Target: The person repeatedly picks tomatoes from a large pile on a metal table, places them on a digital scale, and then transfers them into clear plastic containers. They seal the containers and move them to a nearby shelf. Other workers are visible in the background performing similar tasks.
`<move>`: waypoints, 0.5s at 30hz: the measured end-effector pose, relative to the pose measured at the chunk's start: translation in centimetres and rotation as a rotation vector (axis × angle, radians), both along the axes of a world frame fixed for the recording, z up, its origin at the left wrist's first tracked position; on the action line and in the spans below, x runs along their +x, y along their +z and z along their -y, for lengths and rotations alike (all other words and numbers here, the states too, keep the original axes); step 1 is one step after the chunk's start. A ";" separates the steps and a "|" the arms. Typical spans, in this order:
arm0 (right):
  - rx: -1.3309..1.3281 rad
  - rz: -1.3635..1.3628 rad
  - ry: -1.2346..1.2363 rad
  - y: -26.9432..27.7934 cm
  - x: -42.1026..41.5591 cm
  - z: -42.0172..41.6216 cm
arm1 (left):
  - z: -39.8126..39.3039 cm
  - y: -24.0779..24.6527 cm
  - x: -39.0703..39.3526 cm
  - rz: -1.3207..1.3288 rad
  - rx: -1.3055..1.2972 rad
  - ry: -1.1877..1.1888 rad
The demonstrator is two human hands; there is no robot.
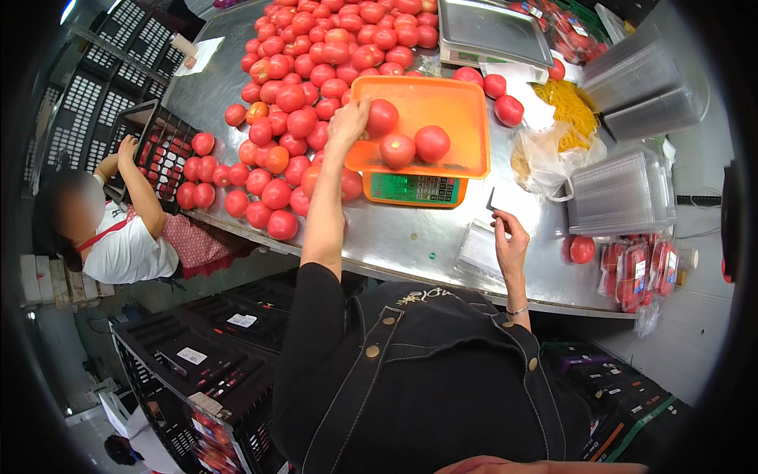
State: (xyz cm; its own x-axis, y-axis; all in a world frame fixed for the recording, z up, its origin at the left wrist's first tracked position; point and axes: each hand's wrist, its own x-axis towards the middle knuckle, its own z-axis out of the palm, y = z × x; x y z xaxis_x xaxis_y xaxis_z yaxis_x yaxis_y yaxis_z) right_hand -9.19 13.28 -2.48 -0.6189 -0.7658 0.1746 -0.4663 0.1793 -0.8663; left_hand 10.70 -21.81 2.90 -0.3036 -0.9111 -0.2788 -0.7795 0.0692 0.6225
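An orange tray [462, 118] sits on a digital scale [413, 189] with a green display and keypad. Two tomatoes [414, 148] rest in the tray. At its left side, my left hand [349, 124] has its fingers around another tomato [382, 117]. My right hand [510, 240] is lower right of the scale, fingers bent, over the edge of a clear plastic container [478, 249]. A thin dark piece [491, 199] extends by its fingertips; whether it is held is unclear. Left of the tray spreads a large heap of tomatoes [302, 89] on the metal table [385, 243].
Stacks of clear containers [622, 192], yellow rubber bands [568, 106] in a plastic bag and packed tomatoes [636, 272] line the right. Behind stands a second scale [494, 32]. At left, another person [133, 237] reaches to a black crate [163, 154]. More crates [207, 338] stand below the table.
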 end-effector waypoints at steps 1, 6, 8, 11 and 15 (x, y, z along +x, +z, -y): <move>0.011 0.004 -0.007 -0.1 0.1 -0.3 | -0.7 0.9 0.6 -0.014 -0.015 -0.018; -0.031 0.020 0.007 0.6 -0.8 1.0 | -2.9 -0.8 4.9 -0.526 -0.195 0.156; -0.039 0.004 -0.001 1.7 -1.5 2.2 | -6.0 -0.1 7.5 -0.711 -0.132 0.267; -0.115 0.026 0.058 4.0 -2.9 5.8 | -9.7 -1.4 11.4 -0.728 -0.095 0.386; -0.229 -0.076 0.196 6.1 -3.2 13.0 | -15.1 -5.1 12.4 -0.767 0.121 0.318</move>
State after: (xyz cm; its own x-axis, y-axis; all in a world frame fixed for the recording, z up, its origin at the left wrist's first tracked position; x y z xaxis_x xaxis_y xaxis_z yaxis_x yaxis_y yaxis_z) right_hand -12.38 0.31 3.58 -0.4421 -0.8044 0.3968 -0.5376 -0.1165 -0.8351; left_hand 23.06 -6.73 -2.23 -0.1823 -0.9624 -0.2016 -0.1076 -0.1842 0.9770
